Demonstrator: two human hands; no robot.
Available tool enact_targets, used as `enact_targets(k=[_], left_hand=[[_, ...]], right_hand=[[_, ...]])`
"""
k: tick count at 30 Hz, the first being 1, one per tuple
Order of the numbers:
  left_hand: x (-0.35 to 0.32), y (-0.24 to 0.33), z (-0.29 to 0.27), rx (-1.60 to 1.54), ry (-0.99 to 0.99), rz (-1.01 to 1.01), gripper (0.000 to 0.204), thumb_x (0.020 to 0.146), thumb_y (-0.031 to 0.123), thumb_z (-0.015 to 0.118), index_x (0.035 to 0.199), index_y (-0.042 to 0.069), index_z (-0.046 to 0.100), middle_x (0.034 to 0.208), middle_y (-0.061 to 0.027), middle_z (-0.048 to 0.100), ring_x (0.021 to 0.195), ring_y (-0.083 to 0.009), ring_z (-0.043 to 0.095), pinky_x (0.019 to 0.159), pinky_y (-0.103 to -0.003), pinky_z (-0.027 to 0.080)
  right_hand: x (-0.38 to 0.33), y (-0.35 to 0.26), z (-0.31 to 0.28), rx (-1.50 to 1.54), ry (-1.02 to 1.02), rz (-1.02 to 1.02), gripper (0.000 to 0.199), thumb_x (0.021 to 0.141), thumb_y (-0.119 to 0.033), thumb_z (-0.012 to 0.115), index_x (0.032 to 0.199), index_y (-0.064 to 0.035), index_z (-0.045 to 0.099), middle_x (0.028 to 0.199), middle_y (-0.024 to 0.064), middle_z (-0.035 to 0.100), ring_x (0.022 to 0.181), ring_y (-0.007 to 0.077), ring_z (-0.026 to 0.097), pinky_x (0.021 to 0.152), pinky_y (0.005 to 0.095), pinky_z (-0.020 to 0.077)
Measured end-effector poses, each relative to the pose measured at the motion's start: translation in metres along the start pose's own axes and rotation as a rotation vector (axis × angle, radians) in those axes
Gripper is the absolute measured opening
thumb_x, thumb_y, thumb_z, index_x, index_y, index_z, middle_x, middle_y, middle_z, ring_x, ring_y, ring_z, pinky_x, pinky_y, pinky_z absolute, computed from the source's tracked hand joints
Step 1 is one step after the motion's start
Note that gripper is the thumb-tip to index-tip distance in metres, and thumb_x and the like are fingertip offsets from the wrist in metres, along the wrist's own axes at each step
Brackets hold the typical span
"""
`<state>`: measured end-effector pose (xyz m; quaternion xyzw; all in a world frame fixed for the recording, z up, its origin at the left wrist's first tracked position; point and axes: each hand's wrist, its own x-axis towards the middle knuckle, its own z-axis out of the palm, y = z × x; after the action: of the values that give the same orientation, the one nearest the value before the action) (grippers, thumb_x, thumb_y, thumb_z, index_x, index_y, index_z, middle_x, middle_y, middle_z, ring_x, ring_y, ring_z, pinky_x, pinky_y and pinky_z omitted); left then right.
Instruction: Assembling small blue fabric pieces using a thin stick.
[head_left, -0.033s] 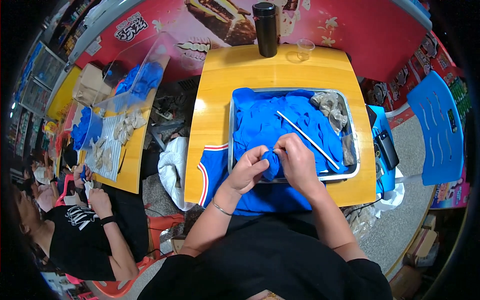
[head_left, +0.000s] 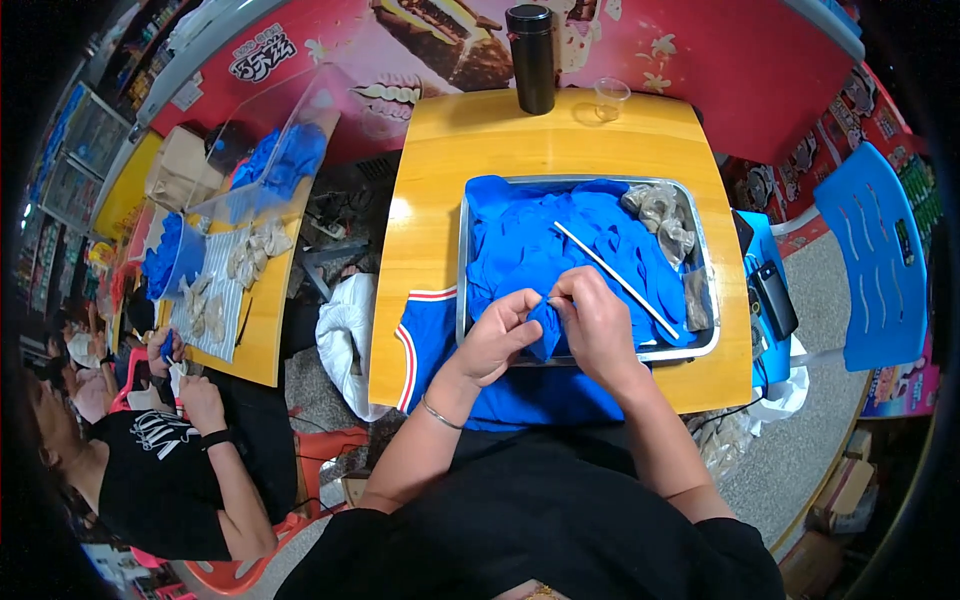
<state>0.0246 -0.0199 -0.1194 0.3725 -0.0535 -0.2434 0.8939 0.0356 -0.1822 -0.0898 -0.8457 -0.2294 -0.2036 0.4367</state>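
Observation:
My left hand [head_left: 500, 338] and my right hand [head_left: 597, 318] meet over the near edge of a metal tray [head_left: 712, 335]. Both pinch a small gathered piece of thin blue material [head_left: 544, 332], which hangs down between the fingers. Whether it is cloth or rubber, I cannot make out. A pile of similar blue pieces [head_left: 520, 235] fills most of the tray. Across the pile, right of my hands, lies a slim white stick [head_left: 615, 280]. Small bundles of beige-brown pieces [head_left: 660, 215] rest along the tray's right side. Blue fabric with red-and-white trim [head_left: 425, 350] lies beside and under the tray.
The tray stands on a yellow wooden table [head_left: 470, 130], with a black flask [head_left: 531, 60] and a clear plastic cup [head_left: 611, 98] at its far edge. To the right is a blue chair [head_left: 878, 260]. At left, another person [head_left: 165, 480] works at a second table [head_left: 262, 335].
The blue piece has shifted slightly between my fingertips and its lower part looks more pointed. My hands keep nearly the same place. The other person's hands have moved a little.

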Motion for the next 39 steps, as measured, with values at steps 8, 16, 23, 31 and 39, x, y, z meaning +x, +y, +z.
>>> enact_targets(k=[8, 16, 23, 31, 39], left_hand=[[0.002, 0.003, 0.005, -0.034, -0.035, -0.085, 0.015, 0.085, 0.013, 0.068, 0.097, 0.005, 0.064, 0.085, 0.0021, 0.062, 0.076, -0.0057, 0.058, 0.072, -0.022, 0.048], [0.0, -0.003, -0.021, 0.043, -0.11, -0.116, 0.02, 0.086, 0.016, 0.066, 0.102, 0.003, 0.065, 0.094, -0.0032, 0.066, 0.081, -0.0107, 0.063, 0.076, -0.025, 0.051], [0.005, -0.015, -0.004, 0.042, 0.019, 0.12, 0.024, 0.091, 0.008, 0.057, 0.114, 0.007, 0.061, 0.108, -0.0049, 0.064, 0.098, -0.0136, 0.061, 0.086, -0.028, 0.048], [0.007, -0.018, 0.012, 0.064, -0.104, 0.17, 0.047, 0.092, 0.031, 0.054, 0.132, 0.006, 0.045, 0.13, -0.0091, 0.051, 0.125, -0.0213, 0.042, 0.108, -0.038, 0.026], [0.0, -0.023, 0.019, -0.195, 0.378, 0.068, 0.022, 0.092, 0.025, 0.057, 0.105, 0.007, 0.059, 0.106, -0.007, 0.062, 0.106, -0.0178, 0.055, 0.097, -0.039, 0.04]], right_hand=[[0.005, 0.0, -0.003, 0.022, -0.003, -0.018, 0.013, 0.076, -0.002, 0.065, 0.084, -0.0044, 0.055, 0.081, 0.0098, 0.057, 0.072, 0.0279, 0.06, 0.059, 0.0358, 0.0483], [-0.006, 0.005, -0.004, 0.143, -0.11, 0.094, 0.009, 0.081, -0.004, 0.062, 0.086, -0.0029, 0.056, 0.081, 0.0119, 0.058, 0.073, 0.0275, 0.06, 0.063, 0.0343, 0.0482], [-0.025, 0.005, -0.004, 0.591, -0.114, 0.39, 0.036, 0.08, -0.013, 0.069, 0.11, -0.0013, 0.053, 0.094, 0.0077, 0.06, 0.082, 0.0158, 0.059, 0.068, 0.0282, 0.0495], [-0.03, 0.017, 0.002, 0.516, 0.065, 0.405, 0.044, 0.077, -0.006, 0.071, 0.116, -0.0015, 0.051, 0.094, 0.0087, 0.062, 0.079, 0.0118, 0.059, 0.068, 0.0263, 0.0488], [-0.017, 0.012, -0.005, 0.525, -0.109, 0.44, 0.033, 0.076, -0.002, 0.07, 0.104, -0.0024, 0.053, 0.078, 0.0026, 0.06, 0.069, 0.0079, 0.056, 0.06, 0.0237, 0.0459]])
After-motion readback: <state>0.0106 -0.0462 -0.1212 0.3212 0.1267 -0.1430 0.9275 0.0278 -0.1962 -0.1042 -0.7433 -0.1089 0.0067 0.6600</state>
